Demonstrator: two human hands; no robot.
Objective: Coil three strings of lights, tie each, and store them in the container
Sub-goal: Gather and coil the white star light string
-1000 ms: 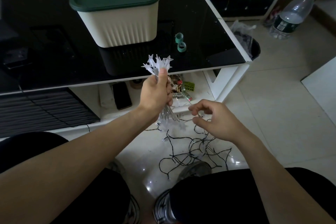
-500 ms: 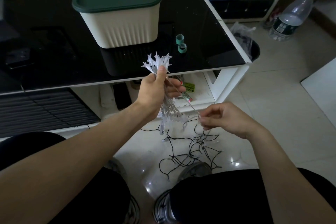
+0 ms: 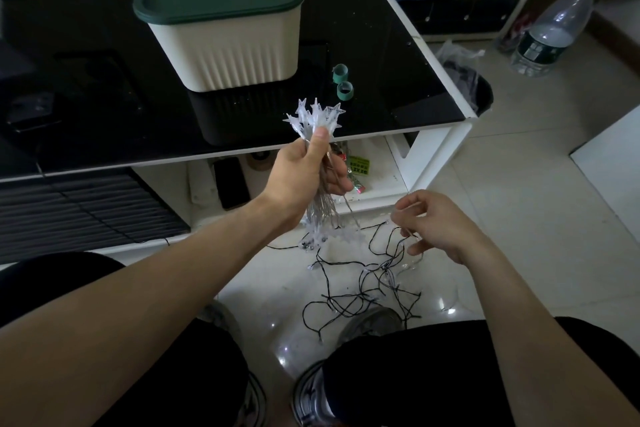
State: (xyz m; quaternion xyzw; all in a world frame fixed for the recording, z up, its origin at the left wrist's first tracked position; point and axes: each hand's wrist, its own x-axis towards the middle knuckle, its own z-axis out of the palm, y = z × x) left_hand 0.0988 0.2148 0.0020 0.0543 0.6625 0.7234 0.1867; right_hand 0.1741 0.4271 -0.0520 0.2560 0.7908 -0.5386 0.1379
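Sitting shut under its green lid on the black table [image 3: 398, 45], the container [image 3: 225, 42] hides its contents; my left hand [image 3: 304, 173] grips the star lights bundle [image 3: 317, 121] upright, stars topmost; my right hand [image 3: 433, 225] pinches its clear wire above the floor

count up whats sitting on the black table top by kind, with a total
lidded container: 1
green tape rolls: 2
dark flat item at the far left, too dim to identify: 1
total: 4
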